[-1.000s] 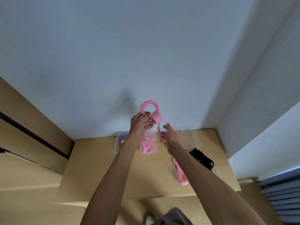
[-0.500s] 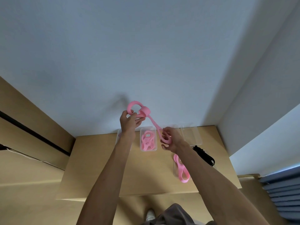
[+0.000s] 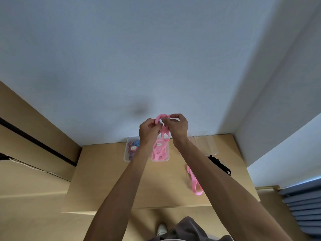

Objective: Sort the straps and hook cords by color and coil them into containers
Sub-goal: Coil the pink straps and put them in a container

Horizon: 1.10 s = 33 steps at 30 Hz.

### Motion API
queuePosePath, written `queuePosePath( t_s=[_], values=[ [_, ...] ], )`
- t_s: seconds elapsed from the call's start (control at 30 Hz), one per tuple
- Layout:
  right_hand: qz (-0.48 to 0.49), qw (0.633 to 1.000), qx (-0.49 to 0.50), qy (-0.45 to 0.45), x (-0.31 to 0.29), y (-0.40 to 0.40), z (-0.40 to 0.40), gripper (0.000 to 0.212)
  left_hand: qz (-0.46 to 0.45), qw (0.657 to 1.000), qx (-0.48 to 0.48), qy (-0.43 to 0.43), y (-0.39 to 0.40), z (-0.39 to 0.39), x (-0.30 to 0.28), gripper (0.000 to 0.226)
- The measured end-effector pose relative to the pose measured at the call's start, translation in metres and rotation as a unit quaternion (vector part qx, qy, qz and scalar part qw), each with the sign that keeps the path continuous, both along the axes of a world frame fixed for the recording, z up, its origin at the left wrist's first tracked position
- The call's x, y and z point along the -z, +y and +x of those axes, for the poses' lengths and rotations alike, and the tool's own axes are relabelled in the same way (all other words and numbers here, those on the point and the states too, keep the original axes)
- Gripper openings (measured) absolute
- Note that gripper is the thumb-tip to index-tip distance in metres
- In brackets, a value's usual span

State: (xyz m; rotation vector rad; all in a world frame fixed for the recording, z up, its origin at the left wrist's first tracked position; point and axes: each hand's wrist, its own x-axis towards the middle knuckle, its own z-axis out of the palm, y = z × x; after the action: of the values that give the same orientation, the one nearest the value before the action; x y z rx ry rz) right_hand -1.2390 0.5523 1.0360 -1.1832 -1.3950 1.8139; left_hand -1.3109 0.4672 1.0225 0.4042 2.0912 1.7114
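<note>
A light wooden counter [image 3: 107,180] stands against a pale blue-grey wall [image 3: 139,58]. Behind it at the left runs a wooden panel [image 3: 26,122] with a dark groove. Grey blind slats [image 3: 305,202] show at the lower right.

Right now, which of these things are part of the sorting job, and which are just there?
Part of the job:
pink strap, held by left hand and right hand
bin of pink straps
bin of blue and red straps
loose pink strap
black strap
empty clear bin

Just there:
white cable
</note>
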Motion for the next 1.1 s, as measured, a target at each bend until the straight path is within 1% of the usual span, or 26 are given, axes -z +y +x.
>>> queuePosePath(
  t_s=[0.07,0.13,0.2,0.3,0.37,0.4,0.43,0.5,0.53,0.6,0.7,0.77,0.8,0.87,0.97,1.03,1.1],
  values=[
    [0.054,0.998,0.018,-0.020,-0.005,-0.001,-0.002,0.020,0.039,0.999,-0.012,-0.019,0.005,0.002,-0.005,0.009],
    [0.080,0.997,0.012,-0.012,-0.008,-0.002,-0.002,0.012,0.067,0.998,0.012,-0.008,0.008,0.004,-0.009,0.003],
    [0.104,0.995,-0.005,-0.003,-0.010,-0.002,-0.001,0.016,0.085,0.995,0.052,0.002,0.007,0.006,-0.013,0.006],
    [0.107,0.994,0.022,-0.001,-0.012,0.002,0.001,0.028,0.094,0.993,0.068,-0.019,0.004,0.007,-0.019,0.020],
    [0.087,0.996,0.005,0.016,-0.015,0.002,0.003,0.046,0.073,0.996,0.057,-0.016,0.003,0.003,-0.022,0.020],
    [0.084,0.996,-0.016,0.017,-0.017,0.001,0.004,0.052,0.057,0.997,0.055,-0.004,0.003,0.000,-0.023,0.018],
    [0.097,0.994,-0.041,0.011,-0.018,0.000,0.004,0.051,0.038,0.997,0.061,0.016,0.002,-0.003,-0.023,0.017],
    [0.134,0.987,-0.082,-0.011,-0.019,-0.001,0.005,0.036,-0.001,0.995,0.078,0.069,0.000,-0.009,-0.024,0.011],
    [0.143,0.985,-0.092,-0.019,-0.021,-0.001,0.006,0.031,-0.010,0.993,0.083,0.081,-0.001,-0.011,-0.024,0.008],
    [0.156,0.982,-0.103,-0.020,-0.024,0.001,0.007,0.030,-0.003,0.995,0.075,0.065,-0.002,-0.011,-0.026,0.006],
    [0.187,0.975,-0.118,-0.018,-0.029,0.000,0.007,0.031,-0.007,0.999,0.040,0.001,0.000,-0.011,-0.027,0.008],
    [0.202,0.974,-0.099,-0.017,-0.029,-0.002,0.008,0.029,-0.011,0.999,0.025,-0.043,0.003,-0.012,-0.028,0.010],
    [0.204,0.975,-0.089,-0.020,-0.028,-0.004,0.007,0.028,-0.019,0.998,0.019,-0.048,0.005,-0.012,-0.030,0.010],
    [0.198,0.977,-0.065,-0.037,-0.024,-0.009,0.006,0.024,-0.035,0.998,0.007,-0.053,0.008,-0.014,-0.034,0.010],
    [0.149,0.987,0.009,-0.056,-0.017,-0.012,0.000,0.027,-0.017,0.992,-0.014,-0.127,0.010,-0.016,-0.039,0.020],
    [0.076,0.993,0.049,-0.074,-0.012,-0.007,-0.005,0.030,0.026,0.984,-0.013,-0.173,0.009,-0.016,-0.042,0.023],
    [-0.043,0.996,0.057,-0.053,-0.008,0.001,-0.005,0.029,0.062,0.978,-0.036,-0.195,0.007,-0.017,-0.041,0.023]
  ],
)
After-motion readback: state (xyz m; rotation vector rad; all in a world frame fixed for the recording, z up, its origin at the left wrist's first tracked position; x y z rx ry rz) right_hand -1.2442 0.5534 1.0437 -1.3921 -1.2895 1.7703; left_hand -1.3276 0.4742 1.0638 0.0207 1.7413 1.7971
